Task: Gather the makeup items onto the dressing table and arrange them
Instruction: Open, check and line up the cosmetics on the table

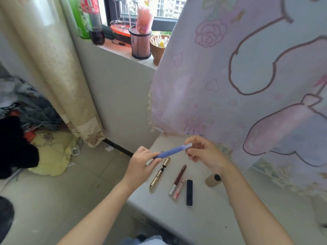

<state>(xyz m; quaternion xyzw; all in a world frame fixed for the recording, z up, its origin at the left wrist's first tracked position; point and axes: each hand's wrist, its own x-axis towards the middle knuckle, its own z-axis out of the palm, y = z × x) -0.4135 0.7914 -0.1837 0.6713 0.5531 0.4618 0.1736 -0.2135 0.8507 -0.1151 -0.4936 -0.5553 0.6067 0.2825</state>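
Purple makeup pen (172, 151) held tilted, above the dressing table (212, 214). Left hand (141, 161) curls round its lower end; right hand (203, 152) pinches the pale upper tip. Lying on the table below: gold mascara (159, 175), maroon gloss tube (178, 177), navy lipstick (189, 192), tan bottle (211, 180).

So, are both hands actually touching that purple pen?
Touching. The head view shows the left hand gripping the purple pen at its lower end and the right hand pinching its pale upper tip.
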